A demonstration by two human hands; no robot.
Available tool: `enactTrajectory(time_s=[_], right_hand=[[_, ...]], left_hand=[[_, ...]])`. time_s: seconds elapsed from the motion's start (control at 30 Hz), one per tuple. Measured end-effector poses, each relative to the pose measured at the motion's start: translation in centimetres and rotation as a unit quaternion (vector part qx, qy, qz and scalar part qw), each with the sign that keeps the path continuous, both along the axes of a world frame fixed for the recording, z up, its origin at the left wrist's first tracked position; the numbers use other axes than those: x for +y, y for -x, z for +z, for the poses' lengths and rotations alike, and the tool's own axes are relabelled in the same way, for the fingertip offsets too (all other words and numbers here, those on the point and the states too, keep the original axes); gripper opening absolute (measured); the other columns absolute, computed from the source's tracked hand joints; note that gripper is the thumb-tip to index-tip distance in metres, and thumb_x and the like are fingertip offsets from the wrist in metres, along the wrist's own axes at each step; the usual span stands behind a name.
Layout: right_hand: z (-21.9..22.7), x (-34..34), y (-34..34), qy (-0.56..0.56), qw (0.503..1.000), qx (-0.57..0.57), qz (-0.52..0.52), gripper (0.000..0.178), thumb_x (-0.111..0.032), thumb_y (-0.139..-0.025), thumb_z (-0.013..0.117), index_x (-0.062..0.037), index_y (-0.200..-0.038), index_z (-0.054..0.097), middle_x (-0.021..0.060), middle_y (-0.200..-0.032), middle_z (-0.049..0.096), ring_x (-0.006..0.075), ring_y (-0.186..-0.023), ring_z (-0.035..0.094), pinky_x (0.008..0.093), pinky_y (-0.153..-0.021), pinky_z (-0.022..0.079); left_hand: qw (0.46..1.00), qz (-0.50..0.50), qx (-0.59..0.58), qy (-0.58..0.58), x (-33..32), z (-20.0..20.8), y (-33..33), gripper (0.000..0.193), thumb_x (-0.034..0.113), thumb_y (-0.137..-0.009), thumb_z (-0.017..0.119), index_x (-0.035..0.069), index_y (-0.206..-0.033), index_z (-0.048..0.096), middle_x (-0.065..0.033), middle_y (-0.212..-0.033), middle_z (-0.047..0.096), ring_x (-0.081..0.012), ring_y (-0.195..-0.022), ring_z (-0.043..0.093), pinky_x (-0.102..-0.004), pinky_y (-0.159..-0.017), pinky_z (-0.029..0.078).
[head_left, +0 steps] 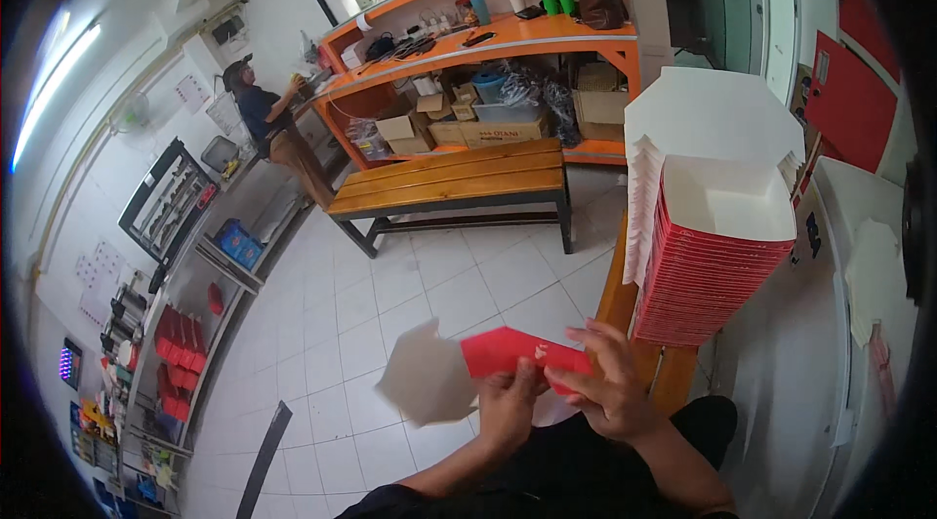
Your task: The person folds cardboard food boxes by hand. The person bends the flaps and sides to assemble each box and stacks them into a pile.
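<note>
From the head camera, looking down, both hands meet low in the middle of the picture over the person's dark lap, holding a flat red carton blank (517, 351) whose white flap (427, 384) swings out to the left, blurred by motion. The left hand (508, 410) comes up from below and closes on the blank's lower edge, thumb on top, so the card stays steady near its middle. The right hand (615, 387) lies over the red panel's right end with fingers curled and pressing down on it — a grip that looks suited to bending the card along a crease, though the crease itself cannot be made out. The blank is held clear of any surface, in the air above the knees, which leaves the loose flap free to move. Just to the right, within easy reach, a tall nested stack of red boxes (717, 270) with white insides stands on the end of a wooden bench (625, 299), its open lids fanned up behind it — stacking one inside another keeps them compact and upright. Farther off, across the white tiled floor (410, 295), a second wooden bench (454, 178) stands before orange shelving (508, 36) loaded with cardboard boxes and bottles, and another person (264, 119) works at a counter at the far left.
</note>
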State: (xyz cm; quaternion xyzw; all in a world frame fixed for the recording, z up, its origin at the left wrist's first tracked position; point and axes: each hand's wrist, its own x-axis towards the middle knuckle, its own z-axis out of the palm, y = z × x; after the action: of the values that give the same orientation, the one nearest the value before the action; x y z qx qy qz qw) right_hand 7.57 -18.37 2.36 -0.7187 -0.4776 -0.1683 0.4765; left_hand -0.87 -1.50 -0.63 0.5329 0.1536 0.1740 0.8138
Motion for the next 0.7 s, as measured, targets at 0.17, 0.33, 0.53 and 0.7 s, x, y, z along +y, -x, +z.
enactTrajectory(time_s=[0.17,0.33,0.53,0.7], right_hand=[[-0.7,0.4,0.7,0.043,0.996,0.005,-0.082,0.043,-0.033,-0.1,0.069,-0.0226,-0.143,0.068,0.0227,-0.141,0.053,0.0474,-0.136,0.048,0.0589,-0.115,0.038],[-2.3,2.3,1.8,-0.01,0.994,0.029,-0.107,0.055,-0.03,-0.103,0.068,-0.0169,-0.154,0.055,0.0241,-0.139,0.054,0.0463,-0.135,0.049,0.0573,-0.113,0.04],[-1.7,-1.4,-0.4,0.09,0.983,0.16,-0.001,0.058,-0.029,-0.103,0.067,-0.0103,-0.155,0.049,0.0238,-0.128,0.061,0.0377,-0.113,0.065,0.0478,-0.098,0.051],[-4.6,-2.0,-1.2,0.255,0.909,0.326,0.047,0.047,-0.033,-0.106,0.064,-0.006,-0.143,0.053,0.0186,-0.1,0.071,0.0363,-0.095,0.072,0.0458,-0.082,0.056]], left_hand=[[0.999,0.007,0.048,0.022,-2.5,0.9,-0.2,0.027,0.025,-0.112,0.057,0.001,-0.116,0.068,-0.0041,-0.102,0.071,-0.0129,-0.09,0.065,-0.0296,-0.076,0.052],[0.994,-0.038,-0.04,-0.091,-1.5,-0.9,0.0,0.014,0.009,-0.109,0.058,0.004,-0.122,0.062,-0.0059,-0.11,0.072,-0.0116,-0.099,0.066,-0.0284,-0.086,0.052],[0.932,-0.167,0.102,-0.306,3.9,2.8,-0.8,0.011,0.012,-0.105,0.063,0.005,-0.113,0.067,-0.013,-0.095,0.075,-0.0202,-0.088,0.074,-0.0341,-0.077,0.056],[0.774,-0.364,0.119,-0.505,5.3,3.8,1.4,0.025,0.011,-0.1,0.066,0.004,-0.123,0.067,-0.0196,-0.084,0.076,-0.0308,-0.073,0.075,-0.0393,-0.07,0.058]])
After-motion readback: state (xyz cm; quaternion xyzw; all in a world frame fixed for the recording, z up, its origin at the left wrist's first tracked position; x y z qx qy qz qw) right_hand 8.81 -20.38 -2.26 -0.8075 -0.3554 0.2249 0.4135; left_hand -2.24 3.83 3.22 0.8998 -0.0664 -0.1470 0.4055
